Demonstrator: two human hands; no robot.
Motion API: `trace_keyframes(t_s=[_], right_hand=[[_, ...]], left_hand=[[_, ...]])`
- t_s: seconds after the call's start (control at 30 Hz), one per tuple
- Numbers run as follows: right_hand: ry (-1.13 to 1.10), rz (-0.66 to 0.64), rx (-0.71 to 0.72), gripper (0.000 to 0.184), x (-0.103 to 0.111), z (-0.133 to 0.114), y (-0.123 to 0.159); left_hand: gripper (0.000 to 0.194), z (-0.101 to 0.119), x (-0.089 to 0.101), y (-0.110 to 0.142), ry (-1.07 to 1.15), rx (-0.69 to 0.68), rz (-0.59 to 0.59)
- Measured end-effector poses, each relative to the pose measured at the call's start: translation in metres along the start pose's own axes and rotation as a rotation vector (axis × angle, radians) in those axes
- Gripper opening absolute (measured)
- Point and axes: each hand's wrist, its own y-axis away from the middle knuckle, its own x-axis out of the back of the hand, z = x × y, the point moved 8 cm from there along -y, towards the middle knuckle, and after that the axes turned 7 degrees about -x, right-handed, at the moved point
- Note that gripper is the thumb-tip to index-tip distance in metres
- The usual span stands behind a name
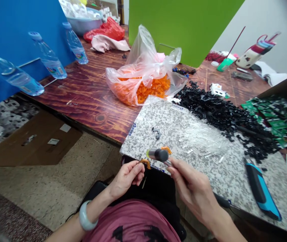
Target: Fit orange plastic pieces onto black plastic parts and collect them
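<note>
Orange plastic piece [145,163] pinched in the left hand [125,178], right hand [192,188] clamped on a black, apparently corded tool [157,155].

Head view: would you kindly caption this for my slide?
Left hand pinches orange plastic piece; right hand grips black cylindrical tool.

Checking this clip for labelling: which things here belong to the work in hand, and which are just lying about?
In use: left hand pinching a small orange plastic piece; right hand holding a black corded tool; granite slab; bag of orange pieces; pile of black plastic pieces.

Lying about: water bottles; pink cloth; blue-and-black handheld object.
</note>
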Motion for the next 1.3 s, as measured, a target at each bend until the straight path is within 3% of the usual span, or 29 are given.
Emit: trace_keyframes(t_s=[0.17, 0.27, 0.43, 0.8, 0.9, 1.0, 1.17, 1.3], right_hand=[[0.039, 0.067, -0.020, 0.017, 0.038, 0.018, 0.005], [0.097, 0.052, -0.058, 0.017, 0.046, 0.042, 0.015], [0.157, 0.030, -0.114, 0.018, 0.047, 0.071, 0.032], [0.175, 0.038, -0.163, 0.018, 0.040, 0.094, 0.043], [0.172, 0.041, -0.167, 0.018, 0.043, 0.093, 0.042], [0.176, 0.050, -0.133, 0.018, 0.046, 0.081, 0.039], [0.131, 0.095, -0.042, 0.021, 0.044, 0.044, 0.029], [0.066, 0.091, 0.043, 0.027, 0.039, 0.009, 0.018]], left_hand=[[0.034, 0.008, -0.005, 0.007, -0.077, -0.025, -0.052], [0.027, 0.025, -0.013, 0.013, -0.332, -0.141, -0.134], [0.017, 0.046, -0.025, 0.019, -0.657, -0.371, -0.233], [0.019, 0.048, -0.027, 0.021, -0.694, -0.544, -0.209], [0.016, 0.047, -0.027, 0.019, -0.649, -0.490, -0.208], [0.017, 0.036, -0.022, 0.014, -0.468, -0.316, -0.163], [0.032, 0.007, -0.007, 0.007, -0.021, -0.029, -0.003], [0.035, 0.000, -0.005, 0.002, 0.042, 0.041, 0.000]])
